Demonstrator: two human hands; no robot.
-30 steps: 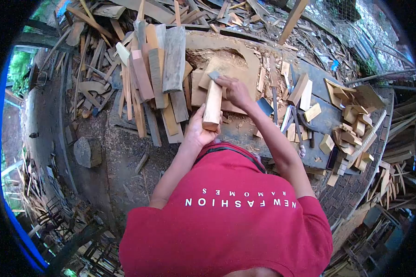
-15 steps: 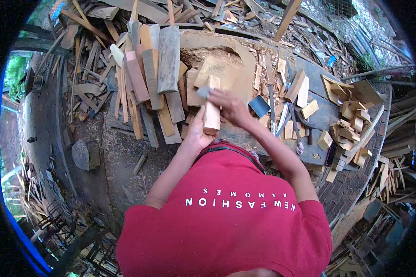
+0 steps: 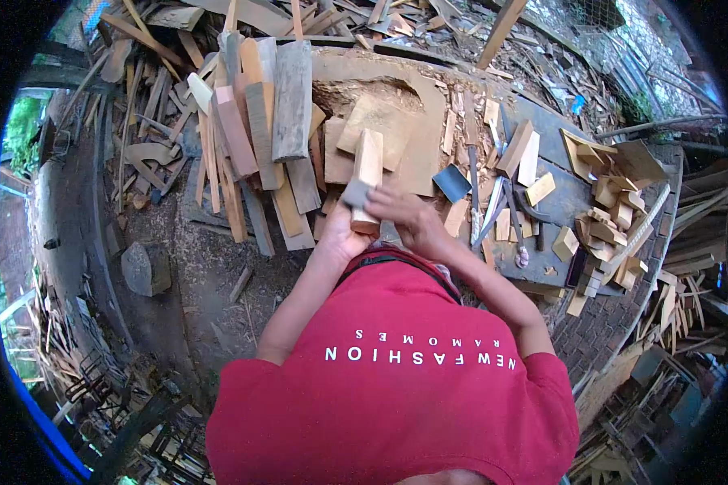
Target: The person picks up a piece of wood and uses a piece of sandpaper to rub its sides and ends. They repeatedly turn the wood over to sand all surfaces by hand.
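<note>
A pale wooden block (image 3: 369, 164) stands lengthwise in front of me, its near end gripped by my left hand (image 3: 340, 234). My right hand (image 3: 402, 212) holds a small grey piece of sandpaper (image 3: 355, 194) pressed against the block's near left side. The block's far end points toward a large hollowed wooden slab (image 3: 412, 153) on the bench. Both forearms reach out over my red shirt.
A pile of planks (image 3: 267, 137) lies to the left of the slab. Files and hand tools (image 3: 501, 214) and a dark sandpaper sheet (image 3: 451, 183) lie to the right. Several small cut blocks (image 3: 615, 218) crowd the bench's right end. Scrap wood covers the ground around.
My right hand has slid the sandpaper along the block from its far end toward me, down to the near end. The left hand kept its grip on the block.
</note>
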